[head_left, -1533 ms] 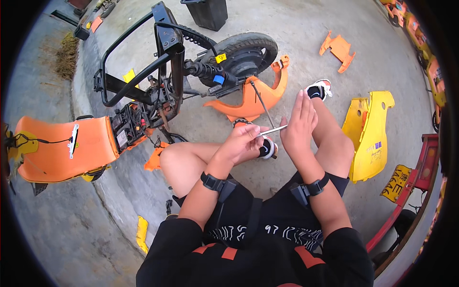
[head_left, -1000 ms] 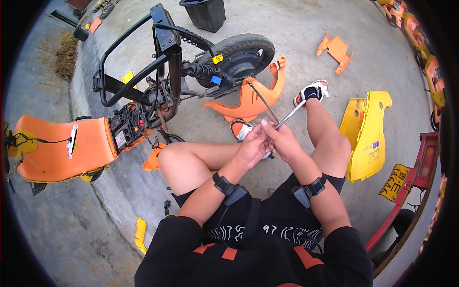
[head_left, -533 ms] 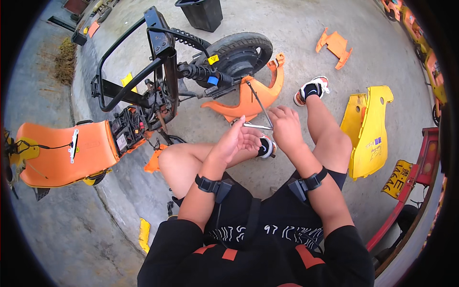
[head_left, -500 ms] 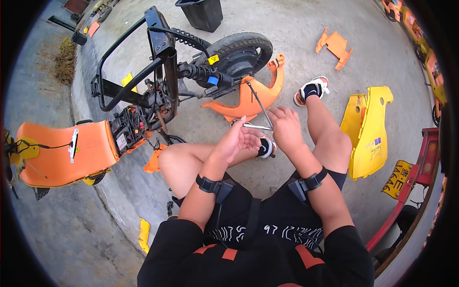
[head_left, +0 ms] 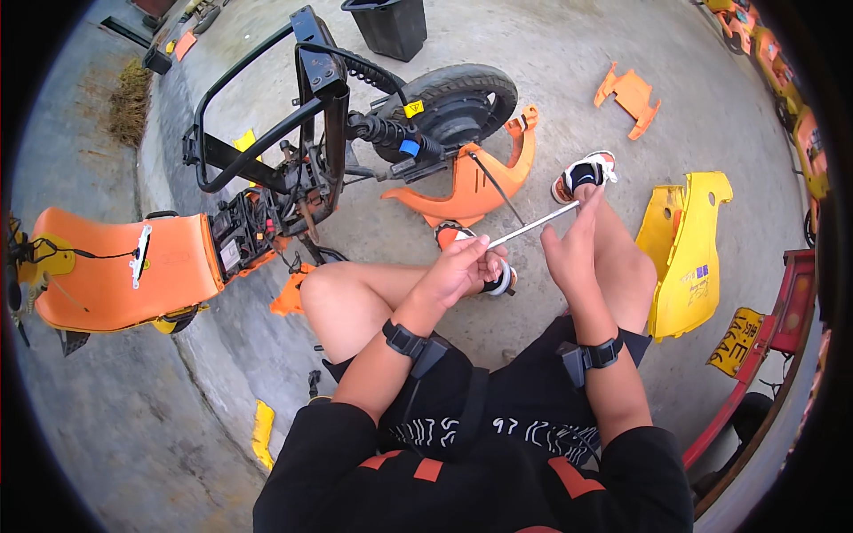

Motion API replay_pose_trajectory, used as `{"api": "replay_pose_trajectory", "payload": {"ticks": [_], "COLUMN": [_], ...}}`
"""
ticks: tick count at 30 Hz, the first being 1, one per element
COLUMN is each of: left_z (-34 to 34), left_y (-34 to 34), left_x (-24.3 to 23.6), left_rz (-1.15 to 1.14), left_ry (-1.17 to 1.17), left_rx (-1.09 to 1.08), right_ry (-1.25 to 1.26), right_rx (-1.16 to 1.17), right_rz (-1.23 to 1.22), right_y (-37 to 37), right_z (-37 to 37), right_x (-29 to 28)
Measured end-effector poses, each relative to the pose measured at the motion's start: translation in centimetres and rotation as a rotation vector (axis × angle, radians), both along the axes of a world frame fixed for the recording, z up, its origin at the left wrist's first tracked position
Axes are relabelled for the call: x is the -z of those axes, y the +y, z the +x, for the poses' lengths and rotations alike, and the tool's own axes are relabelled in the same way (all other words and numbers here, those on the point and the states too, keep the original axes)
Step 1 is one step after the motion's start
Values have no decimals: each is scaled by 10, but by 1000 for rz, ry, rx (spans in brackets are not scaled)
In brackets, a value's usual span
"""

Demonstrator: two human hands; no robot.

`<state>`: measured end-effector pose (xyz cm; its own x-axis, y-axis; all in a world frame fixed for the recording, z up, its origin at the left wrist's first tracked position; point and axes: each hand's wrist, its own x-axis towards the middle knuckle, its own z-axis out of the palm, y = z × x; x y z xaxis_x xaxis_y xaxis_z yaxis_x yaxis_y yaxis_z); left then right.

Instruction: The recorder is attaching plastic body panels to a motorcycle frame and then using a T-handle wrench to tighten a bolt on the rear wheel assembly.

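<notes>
A T-handle wrench with a silver crossbar [head_left: 533, 226] and a dark shaft [head_left: 499, 189] lies between my hands. The shaft's far end reaches over a curved orange body panel [head_left: 469, 194]; whether it touches is unclear. My left hand [head_left: 455, 272] pinches the bar's near left end between thumb and fingers. At the bar's other end, my right hand [head_left: 573, 244] has its fingers stretched out and its thumb apart, with the bar tip against the fingers. Beyond the panel is a stripped black scooter frame [head_left: 330, 133] with its rear wheel [head_left: 462, 102].
An orange scooter front panel [head_left: 124, 266] lies left. A yellow side panel [head_left: 689, 258] rests by my right knee, with a small orange piece [head_left: 628, 99] farther off. A black bin [head_left: 391, 27] stands behind the wheel. Along the right is a red metal frame [head_left: 751, 364].
The crossbar has swung from nearly level to slanting up rightward, and more of it shows. My right hand has moved right, its fingers straightening. My left hand has closed on the bar's end.
</notes>
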<state>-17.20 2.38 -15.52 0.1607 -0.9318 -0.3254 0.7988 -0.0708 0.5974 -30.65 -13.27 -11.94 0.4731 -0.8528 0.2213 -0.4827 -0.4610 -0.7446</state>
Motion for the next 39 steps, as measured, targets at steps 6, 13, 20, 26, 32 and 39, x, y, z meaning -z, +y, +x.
{"api": "replay_pose_trajectory", "payload": {"ticks": [6, 13, 20, 26, 32, 39], "left_z": [-14, -26, 8, 13, 3, -2], "left_y": [-6, -15, -8, -2, 0, -1], "left_x": [25, 47, 4, -18, -20, -13], "left_rz": [-118, 100, 301, 119, 243, -5], "left_ry": [111, -473, -44, -104, -204, -19], "left_rx": [46, 271, 180, 217, 121, 31], "right_ry": [-421, 199, 493, 529, 542, -178], "right_rx": [-417, -320, -450, -449, -236, -49], "right_rz": [1291, 706, -239, -321, -333, 761], "right_y": [15, 15, 14, 9, 10, -4], "right_z": [6, 36, 18, 15, 7, -12], "right_x": [-1, 17, 31, 29, 24, 7]}}
